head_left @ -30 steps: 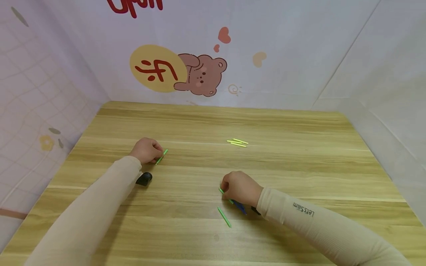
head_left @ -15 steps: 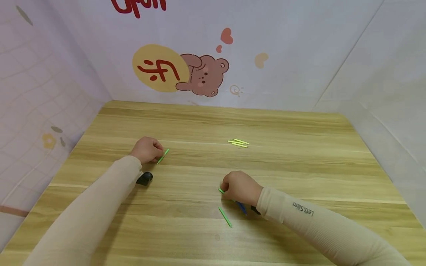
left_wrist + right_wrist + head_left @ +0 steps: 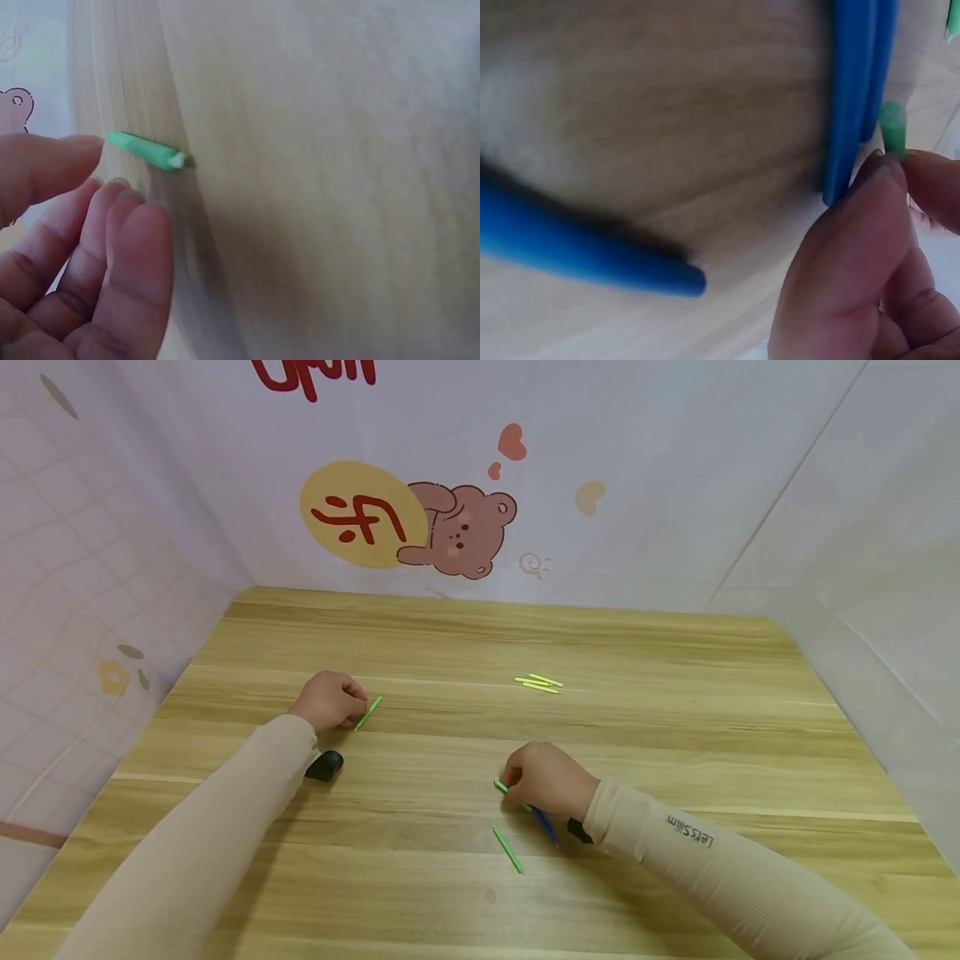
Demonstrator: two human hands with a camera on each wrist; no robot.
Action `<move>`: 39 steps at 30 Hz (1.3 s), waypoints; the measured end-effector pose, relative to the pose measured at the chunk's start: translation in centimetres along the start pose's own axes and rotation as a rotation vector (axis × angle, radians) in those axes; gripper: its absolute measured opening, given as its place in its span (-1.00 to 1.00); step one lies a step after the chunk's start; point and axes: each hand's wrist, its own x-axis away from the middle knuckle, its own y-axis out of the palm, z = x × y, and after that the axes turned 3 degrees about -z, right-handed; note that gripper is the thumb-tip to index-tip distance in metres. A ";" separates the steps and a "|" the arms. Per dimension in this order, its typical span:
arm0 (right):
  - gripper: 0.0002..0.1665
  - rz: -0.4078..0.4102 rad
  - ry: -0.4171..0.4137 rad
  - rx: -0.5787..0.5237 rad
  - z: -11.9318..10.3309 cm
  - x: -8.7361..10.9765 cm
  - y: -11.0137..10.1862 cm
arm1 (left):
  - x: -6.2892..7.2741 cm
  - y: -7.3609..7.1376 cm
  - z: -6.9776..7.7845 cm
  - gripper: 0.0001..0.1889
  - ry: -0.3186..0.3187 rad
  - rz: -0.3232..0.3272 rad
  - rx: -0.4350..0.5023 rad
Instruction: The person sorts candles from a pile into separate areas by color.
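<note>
My left hand [image 3: 330,701] is low over the table's left side, fingers loosely curled. Right at its thumb tip lies a slim green stick [image 3: 144,149] with a small white tip. In the left wrist view a gap shows between thumb and fingertips. On the right, my right hand [image 3: 551,781] pinches another slim green stick [image 3: 893,126] between thumb and index finger. Several blue sticks [image 3: 845,120] lie close beside those fingertips, mostly hidden under the hand in the head view. A third green stick [image 3: 507,850] rests on the table in front of my right hand.
Several yellow sticks [image 3: 537,683] lie together farther back on the wooden table [image 3: 420,635]. A black piece [image 3: 325,766] sits by the left wrist, another [image 3: 580,831] by the right. A white sheet [image 3: 637,552] with a printed bear stands behind the table.
The head view has shifted slightly. My right hand has moved a little to the right and back, showing more of the blue sticks. My left hand has stayed almost still.
</note>
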 end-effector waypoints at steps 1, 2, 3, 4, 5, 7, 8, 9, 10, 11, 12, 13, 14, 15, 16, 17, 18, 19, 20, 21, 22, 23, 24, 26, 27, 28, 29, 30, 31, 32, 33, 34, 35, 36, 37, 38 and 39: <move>-0.89 0.001 -0.001 -0.002 0.0 0.0 0.0 | 0.0 0.0 0.0 -0.79 -0.003 0.002 0.001; -0.90 0.001 -0.004 -0.004 0.0 0.0 -0.1 | 0.0 0.0 0.0 -0.79 -0.002 0.002 0.002; -0.90 0.003 -0.007 -0.008 0.1 0.0 -0.1 | 0.1 0.0 0.0 -0.79 -0.001 0.004 0.003; -0.91 0.003 -0.010 -0.010 0.1 0.0 -0.2 | 0.1 0.0 0.0 -0.79 0.001 0.004 0.003; -0.92 0.004 -0.013 -0.012 0.2 0.0 -0.2 | 0.1 0.1 0.0 -0.79 0.000 0.005 0.002; -0.96 0.006 -0.020 -0.014 0.2 0.0 -0.3 | 0.2 0.1 0.0 -0.79 0.003 0.007 0.002; -0.98 0.006 -0.022 -0.014 0.3 0.0 -0.3 | 0.2 0.1 0.1 -0.79 0.005 0.008 0.001; -0.99 0.005 -0.023 -0.013 0.3 -0.1 -0.3 | 0.2 0.1 0.0 -0.78 0.006 0.009 0.005; -0.99 0.005 -0.023 -0.011 0.3 -0.1 -0.3 | 0.3 0.1 0.0 -0.78 0.006 0.011 0.012; -0.99 0.005 -0.025 -0.010 0.4 -0.1 -0.3 | 0.3 0.2 0.0 -0.78 0.005 0.015 0.022; -0.99 0.005 -0.025 -0.010 0.4 -0.1 -0.3 | 0.3 0.2 0.0 -0.77 0.004 0.020 0.033; -0.98 0.005 -0.025 -0.010 0.4 -0.2 -0.3 | 0.4 0.2 0.0 -0.76 0.004 0.022 0.047; -0.96 0.006 -0.026 -0.010 0.4 -0.2 -0.3 | 0.4 0.2 0.0 -0.75 0.003 0.025 0.060; -0.94 0.006 -0.027 -0.012 0.4 -0.2 -0.3 | 0.5 0.3 0.0 -0.74 0.003 0.026 0.073; -0.92 0.007 -0.028 -0.013 0.4 -0.2 -0.3 | 0.5 0.3 0.1 -0.73 0.004 0.028 0.083; -0.91 0.007 -0.028 -0.013 0.5 -0.2 -0.3 | 0.7 0.3 0.2 -0.71 0.006 0.028 0.092; -0.91 0.007 -0.028 -0.014 0.5 -0.2 -0.3 | 0.8 0.4 0.3 -0.70 0.010 0.028 0.101; -0.90 0.007 -0.027 -0.015 0.5 -0.1 -0.3 | 0.9 0.4 0.4 -0.70 0.016 0.029 0.106; -0.90 0.007 -0.027 -0.016 0.5 -0.1 -0.3 | 1.0 0.5 0.6 -0.70 0.021 0.031 0.113; -0.90 0.008 -0.026 -0.015 0.6 -0.1 -0.3 | 1.2 0.6 0.8 -0.70 0.026 0.034 0.120; -0.90 0.008 -0.026 -0.015 0.6 -0.1 -0.4 | 1.3 0.7 0.9 -0.70 0.030 0.038 0.130; -0.90 0.008 -0.027 -0.015 0.6 -0.1 -0.4 | 1.5 0.8 1.1 -0.70 0.033 0.041 0.141; -0.90 0.008 -0.026 -0.016 0.7 -0.2 -0.4 | 1.6 0.9 1.3 -0.70 0.035 0.044 0.152; -0.90 0.007 -0.025 -0.017 0.8 -0.2 -0.3 | 1.8 1.1 1.6 -0.69 0.042 0.049 0.170; -0.90 0.007 -0.027 -0.017 0.8 -0.2 -0.3 | 1.9 1.3 1.8 -0.69 0.046 0.048 0.177; -0.90 0.007 -0.028 -0.017 0.9 -0.2 -0.3 | 2.0 1.5 1.9 -0.68 0.048 0.044 0.189; -0.90 0.007 -0.028 -0.018 0.9 -0.2 -0.4 | 2.0 1.7 2.1 -0.68 0.049 0.038 0.202; -0.91 0.008 -0.032 -0.018 1.0 -0.3 -0.4 | 2.1 1.9 2.2 -0.68 0.053 0.029 0.213; -0.91 0.009 -0.034 -0.019 1.0 -0.3 -0.4 | 2.2 2.2 2.4 -0.67 0.057 0.019 0.221; -0.91 0.011 -0.037 -0.020 1.0 -0.3 -0.4 | 2.3 2.4 2.5 -0.68 0.061 0.009 0.228; -0.92 0.014 -0.039 -0.022 1.0 -0.3 -0.4 | 2.4 2.7 2.6 -0.68 0.065 -0.001 0.236; -0.92 0.015 -0.039 -0.025 1.0 -0.3 -0.5 | 2.5 2.9 2.7 -0.69 0.070 -0.008 0.238; -0.92 0.016 -0.040 -0.027 1.0 -0.3 -0.5 | 2.6 3.1 2.9 -0.69 0.077 -0.013 0.237; -0.92 0.018 -0.040 -0.029 1.0 -0.3 -0.5 | 2.7 3.4 3.1 -0.69 0.085 -0.016 0.233; -0.93 0.018 -0.037 -0.032 1.0 -0.3 -0.6 | 2.8 3.6 3.2 -0.69 0.090 -0.017 0.230; -0.93 0.020 -0.036 -0.031 0.9 -0.3 -0.6 | 2.9 3.8 3.4 -0.69 0.096 -0.016 0.229; -0.93 0.021 -0.035 -0.032 0.9 -0.3 -0.6 | 3.0 4.1 3.6 -0.69 0.100 -0.018 0.233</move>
